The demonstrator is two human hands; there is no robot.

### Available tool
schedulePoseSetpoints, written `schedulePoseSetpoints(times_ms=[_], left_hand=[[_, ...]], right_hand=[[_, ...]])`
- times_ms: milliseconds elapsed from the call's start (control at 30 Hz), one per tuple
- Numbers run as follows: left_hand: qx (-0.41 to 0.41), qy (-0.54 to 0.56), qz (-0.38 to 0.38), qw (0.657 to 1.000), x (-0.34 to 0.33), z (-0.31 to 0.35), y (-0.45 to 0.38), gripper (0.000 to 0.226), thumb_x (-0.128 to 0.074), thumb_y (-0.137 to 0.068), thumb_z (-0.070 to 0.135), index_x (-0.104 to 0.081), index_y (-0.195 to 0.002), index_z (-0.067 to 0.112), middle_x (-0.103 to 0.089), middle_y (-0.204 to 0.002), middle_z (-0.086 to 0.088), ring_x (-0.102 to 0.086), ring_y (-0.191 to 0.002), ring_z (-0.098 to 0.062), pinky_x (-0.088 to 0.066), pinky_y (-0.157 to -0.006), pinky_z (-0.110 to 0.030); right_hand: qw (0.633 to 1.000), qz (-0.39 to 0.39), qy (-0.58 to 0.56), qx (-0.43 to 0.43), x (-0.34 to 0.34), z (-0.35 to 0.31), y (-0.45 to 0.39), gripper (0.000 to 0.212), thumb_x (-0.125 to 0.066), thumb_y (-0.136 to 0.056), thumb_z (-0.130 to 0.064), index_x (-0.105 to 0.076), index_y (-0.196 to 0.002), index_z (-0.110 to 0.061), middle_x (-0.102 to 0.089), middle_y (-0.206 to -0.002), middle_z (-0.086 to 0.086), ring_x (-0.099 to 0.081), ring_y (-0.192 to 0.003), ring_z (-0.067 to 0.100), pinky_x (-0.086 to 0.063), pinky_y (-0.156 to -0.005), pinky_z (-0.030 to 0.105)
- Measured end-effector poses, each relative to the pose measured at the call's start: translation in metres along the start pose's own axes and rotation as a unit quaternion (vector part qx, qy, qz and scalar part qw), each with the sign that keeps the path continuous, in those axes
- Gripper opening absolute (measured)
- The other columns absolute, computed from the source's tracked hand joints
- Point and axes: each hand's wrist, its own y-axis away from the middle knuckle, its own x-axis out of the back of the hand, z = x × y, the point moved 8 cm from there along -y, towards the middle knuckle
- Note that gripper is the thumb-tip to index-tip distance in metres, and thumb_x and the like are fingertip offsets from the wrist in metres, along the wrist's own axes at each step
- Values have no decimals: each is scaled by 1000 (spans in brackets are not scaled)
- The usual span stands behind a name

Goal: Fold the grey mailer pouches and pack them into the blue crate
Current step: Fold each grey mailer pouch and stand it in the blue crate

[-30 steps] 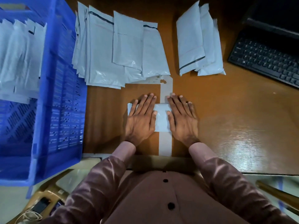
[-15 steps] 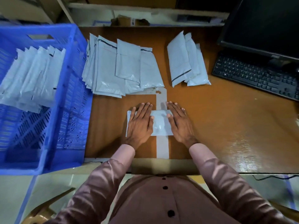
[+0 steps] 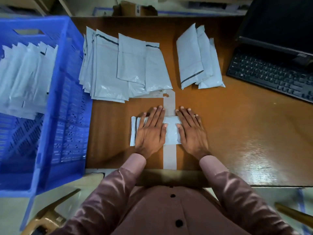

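A folded grey mailer pouch (image 3: 171, 131) lies flat on the brown table near its front edge. My left hand (image 3: 149, 131) presses on its left half with straight fingers. My right hand (image 3: 192, 131) presses flat on its right end. A spread pile of unfolded grey pouches (image 3: 118, 68) lies behind my hands, to the left. A smaller stack of folded pouches (image 3: 198, 58) sits at the back right. The blue crate (image 3: 67, 116) stands left of the table, with several grey pouches (image 3: 25, 78) stacked inside it.
A black keyboard (image 3: 274, 77) and monitor (image 3: 279, 22) fill the table's right rear corner. A grey tape strip (image 3: 169, 155) runs from the table's front edge under the pouch. A wooden chair part (image 3: 49, 216) shows at the lower left.
The camera has tilted up, so the crate and monitor show more. Both hands stay pressed on the folded pouch and have slid slightly apart along it.
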Motion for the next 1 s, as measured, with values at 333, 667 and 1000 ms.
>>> schedulePoseSetpoints(times_ms=[333, 667, 1000], left_hand=[[-5, 1, -24, 1000, 1, 1, -2, 60, -18, -111, 41, -13, -166, 17, -10, -173, 1, -3, -160, -15, -8, -128, -50], [-29, 98, -65, 993, 20, -5, 0, 59, -29, -111, 43, -25, -164, 18, -23, -171, 1, -13, -159, -16, 6, -130, -38], [-19, 106, -71, 992, 104, -15, -20, 58, -67, -87, 28, -57, -144, 34, -62, -140, 2, -63, -121, -26, -52, -99, -36]], right_hand=[[1000, -23, 6, 7, 0, -1, -2, 54, -22, -111, -40, -26, -163, -28, -19, -172, -4, -7, -160, 15, -11, -129, 48], [999, -31, -43, 13, 14, -6, -4, 49, -36, -111, -43, -44, -153, -20, -38, -164, 1, -19, -158, 19, -12, -129, 49], [997, 1, -77, -4, 87, -29, -25, 21, -76, -91, -26, -67, -109, -31, -70, -115, -11, -64, -105, 17, -52, -98, 40]])
